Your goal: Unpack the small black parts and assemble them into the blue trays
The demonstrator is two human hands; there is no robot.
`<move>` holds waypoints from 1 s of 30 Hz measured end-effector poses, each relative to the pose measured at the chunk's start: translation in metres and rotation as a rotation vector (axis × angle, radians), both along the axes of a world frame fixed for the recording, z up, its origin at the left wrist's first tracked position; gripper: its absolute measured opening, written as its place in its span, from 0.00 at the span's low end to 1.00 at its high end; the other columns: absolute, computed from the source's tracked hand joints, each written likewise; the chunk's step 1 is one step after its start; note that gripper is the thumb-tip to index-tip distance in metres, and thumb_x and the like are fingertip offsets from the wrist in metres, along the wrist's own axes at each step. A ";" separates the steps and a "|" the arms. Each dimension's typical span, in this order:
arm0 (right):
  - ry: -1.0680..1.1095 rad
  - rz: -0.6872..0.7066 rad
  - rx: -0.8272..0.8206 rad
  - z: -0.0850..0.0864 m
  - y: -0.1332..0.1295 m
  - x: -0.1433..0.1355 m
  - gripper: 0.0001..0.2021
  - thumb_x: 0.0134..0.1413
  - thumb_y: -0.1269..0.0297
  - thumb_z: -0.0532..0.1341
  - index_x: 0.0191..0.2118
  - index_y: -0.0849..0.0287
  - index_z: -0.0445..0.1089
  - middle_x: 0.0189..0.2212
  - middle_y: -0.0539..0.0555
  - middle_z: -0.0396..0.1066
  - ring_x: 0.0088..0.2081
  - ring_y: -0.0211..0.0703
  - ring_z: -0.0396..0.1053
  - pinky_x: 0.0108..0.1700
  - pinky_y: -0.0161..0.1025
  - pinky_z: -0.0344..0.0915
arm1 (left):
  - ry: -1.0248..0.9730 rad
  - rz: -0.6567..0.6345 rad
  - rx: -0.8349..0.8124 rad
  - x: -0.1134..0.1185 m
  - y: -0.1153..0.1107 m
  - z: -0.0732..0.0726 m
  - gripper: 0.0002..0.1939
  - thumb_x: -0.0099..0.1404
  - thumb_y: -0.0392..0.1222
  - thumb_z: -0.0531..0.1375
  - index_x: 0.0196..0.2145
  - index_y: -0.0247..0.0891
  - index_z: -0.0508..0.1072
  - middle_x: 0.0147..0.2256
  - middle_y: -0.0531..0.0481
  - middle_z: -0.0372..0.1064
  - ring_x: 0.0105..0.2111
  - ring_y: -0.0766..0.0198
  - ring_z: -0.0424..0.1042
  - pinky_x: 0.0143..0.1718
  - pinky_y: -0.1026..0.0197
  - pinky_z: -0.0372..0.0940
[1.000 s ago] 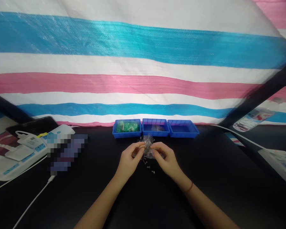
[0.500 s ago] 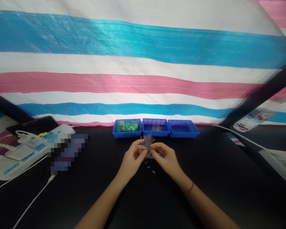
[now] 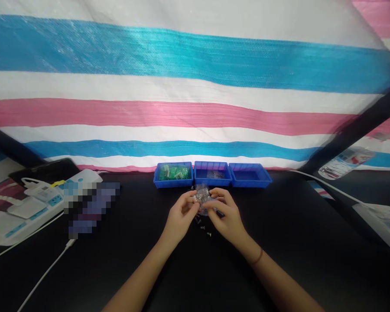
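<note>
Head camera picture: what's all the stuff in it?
striped sheet: 1, multicoloured, behind
table: 1, black, underneath
trays: 3, blue, back
packets: uncountable, green, left tray
wrapping: uncountable, clear, middle tray
bag: 1, clear, between hands
small pieces: several, silvery, near bag
power strips: 2, white, sides
plugs: several, white, left strip
slab: 1, black, behind left strip
pixelated object: 1, bluish, left
bottle: 1, clear, right
cables: several, white, both sides
slanted poles: 2, black, sides
wristband: 1, reddish, right wrist
hands: 2, bare, at bag

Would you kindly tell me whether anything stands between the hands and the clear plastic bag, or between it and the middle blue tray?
Nothing visible does: the left hand and right hand flank the clear plastic bag, whose far end lies just in front of the middle blue tray.
</note>
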State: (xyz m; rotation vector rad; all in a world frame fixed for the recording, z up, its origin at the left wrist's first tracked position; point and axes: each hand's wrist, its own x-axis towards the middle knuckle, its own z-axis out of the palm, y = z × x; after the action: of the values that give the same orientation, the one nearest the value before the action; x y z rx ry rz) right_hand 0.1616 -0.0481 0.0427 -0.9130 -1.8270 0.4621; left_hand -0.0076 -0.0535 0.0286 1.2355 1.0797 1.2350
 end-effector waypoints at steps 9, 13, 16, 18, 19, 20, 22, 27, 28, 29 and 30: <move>0.232 0.121 -0.449 -0.003 0.000 -0.002 0.08 0.59 0.67 0.59 0.44 0.55 0.69 0.39 0.54 0.73 0.40 0.45 0.74 0.43 0.43 0.72 | 0.226 0.001 0.137 -0.002 -0.002 -0.003 0.12 0.66 0.42 0.58 0.46 0.39 0.71 0.40 0.47 0.73 0.39 0.61 0.74 0.42 0.60 0.70; 0.276 0.111 -0.465 -0.004 0.000 -0.003 0.06 0.57 0.65 0.61 0.41 0.56 0.71 0.37 0.54 0.74 0.40 0.46 0.74 0.44 0.43 0.73 | 0.237 -0.008 0.129 -0.002 -0.003 -0.003 0.11 0.67 0.43 0.57 0.46 0.40 0.72 0.43 0.47 0.73 0.40 0.60 0.74 0.43 0.59 0.70; 0.277 0.107 -0.473 -0.004 0.000 -0.004 0.05 0.57 0.66 0.62 0.39 0.57 0.72 0.35 0.54 0.74 0.38 0.45 0.75 0.43 0.43 0.73 | 0.243 -0.003 0.114 -0.002 -0.003 -0.003 0.11 0.66 0.44 0.58 0.45 0.40 0.72 0.42 0.47 0.73 0.40 0.59 0.75 0.42 0.59 0.70; 0.302 0.101 -0.475 -0.005 0.000 -0.004 0.06 0.56 0.66 0.62 0.41 0.57 0.70 0.35 0.54 0.74 0.38 0.45 0.75 0.42 0.43 0.74 | 0.242 0.001 0.110 -0.002 -0.003 -0.003 0.13 0.66 0.44 0.58 0.47 0.40 0.71 0.42 0.47 0.73 0.39 0.59 0.75 0.42 0.58 0.70; 0.321 0.094 -0.476 -0.005 0.000 -0.005 0.09 0.56 0.66 0.62 0.44 0.56 0.69 0.35 0.53 0.74 0.38 0.45 0.75 0.41 0.43 0.74 | 0.235 0.006 0.111 -0.001 -0.004 -0.003 0.15 0.66 0.44 0.58 0.50 0.41 0.69 0.41 0.47 0.73 0.39 0.60 0.75 0.42 0.58 0.70; 0.338 0.083 -0.479 -0.006 0.000 -0.005 0.13 0.56 0.67 0.62 0.47 0.55 0.67 0.35 0.53 0.74 0.38 0.46 0.75 0.41 0.43 0.74 | 0.224 0.012 0.115 -0.001 -0.004 -0.002 0.19 0.66 0.45 0.58 0.53 0.41 0.66 0.41 0.47 0.73 0.39 0.60 0.75 0.42 0.58 0.70; 0.357 0.049 -0.473 -0.007 0.001 -0.005 0.15 0.55 0.66 0.63 0.49 0.55 0.67 0.35 0.53 0.75 0.38 0.46 0.75 0.41 0.44 0.74 | 0.202 0.022 0.122 -0.001 -0.004 -0.001 0.25 0.66 0.45 0.58 0.59 0.43 0.59 0.41 0.48 0.72 0.38 0.61 0.74 0.42 0.58 0.70; 0.344 -0.016 -0.364 -0.007 0.002 -0.003 0.03 0.57 0.67 0.62 0.37 0.56 0.72 0.38 0.54 0.74 0.41 0.46 0.74 0.45 0.45 0.71 | 0.171 0.028 0.074 -0.002 -0.003 -0.002 0.24 0.69 0.51 0.53 0.60 0.43 0.57 0.44 0.46 0.69 0.31 0.67 0.72 0.34 0.62 0.68; 0.350 -0.008 -0.339 -0.008 0.002 -0.003 0.03 0.57 0.68 0.61 0.37 0.56 0.72 0.38 0.54 0.74 0.43 0.47 0.73 0.47 0.46 0.70 | 0.165 0.034 0.059 -0.002 -0.003 -0.003 0.24 0.70 0.52 0.51 0.61 0.43 0.57 0.43 0.47 0.70 0.28 0.68 0.70 0.31 0.64 0.67; 0.353 0.001 -0.314 -0.008 0.002 -0.002 0.03 0.57 0.69 0.61 0.36 0.55 0.72 0.39 0.54 0.74 0.44 0.47 0.72 0.49 0.47 0.69 | 0.156 0.036 0.041 -0.002 -0.002 -0.003 0.25 0.70 0.52 0.50 0.61 0.43 0.56 0.40 0.48 0.70 0.26 0.69 0.68 0.29 0.64 0.66; 0.349 0.007 -0.288 -0.008 0.002 -0.002 0.03 0.57 0.70 0.61 0.36 0.55 0.72 0.40 0.54 0.74 0.46 0.47 0.72 0.51 0.47 0.68 | 0.143 0.030 0.024 -0.001 -0.002 -0.004 0.25 0.70 0.53 0.50 0.61 0.42 0.56 0.36 0.50 0.70 0.24 0.69 0.67 0.28 0.65 0.65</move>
State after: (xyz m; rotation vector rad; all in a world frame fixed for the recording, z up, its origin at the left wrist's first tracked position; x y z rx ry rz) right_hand 0.1600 -0.0457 0.0348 -0.9505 -1.4681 0.8502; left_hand -0.0091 -0.0557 0.0248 1.3466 1.1943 1.1993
